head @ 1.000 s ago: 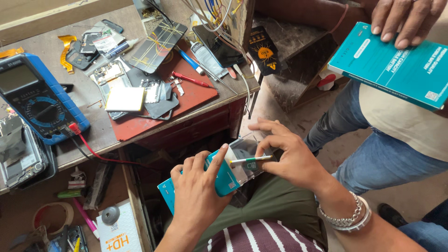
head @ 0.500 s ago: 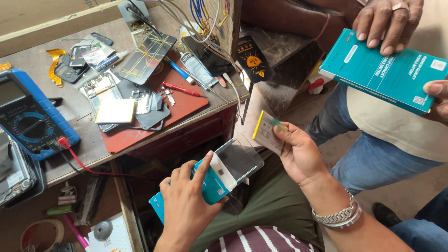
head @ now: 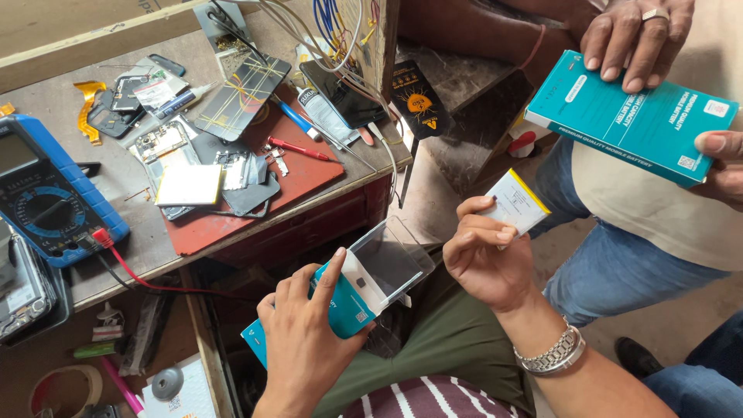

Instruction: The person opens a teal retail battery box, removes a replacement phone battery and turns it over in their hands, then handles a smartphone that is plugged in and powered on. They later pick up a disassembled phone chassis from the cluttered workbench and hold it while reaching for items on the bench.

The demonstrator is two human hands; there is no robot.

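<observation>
Workbench (head: 124, 255) is sitting up-left of both sets of fingers, cluttered. On it a red mat (head: 302, 182) is carrying opened phone parts, and a blue multimeter (head: 42, 197) is lying at the far left with a red lead trailing off.

Another person's hands (head: 635, 35) are holding a large teal box (head: 631, 116) up-right of the wearer's right fingers, well apart from them.

Left hand (head: 306, 340) is wrapping a smaller teal box (head: 340, 306), fingers curled and pressed on its face, thumb underneath. A clear plastic tray (head: 387, 263) is sticking out of that box's open end, just beyond the fingertips.

Right hand (head: 484, 259) is pinching a white flat battery with a yellow edge (head: 517, 203); fingertips are closed on its lower corner, with the battery standing above them, tilted. It is just right of the tray, not touching it. A metal bracelet (head: 553, 352) is circling the right wrist.
</observation>
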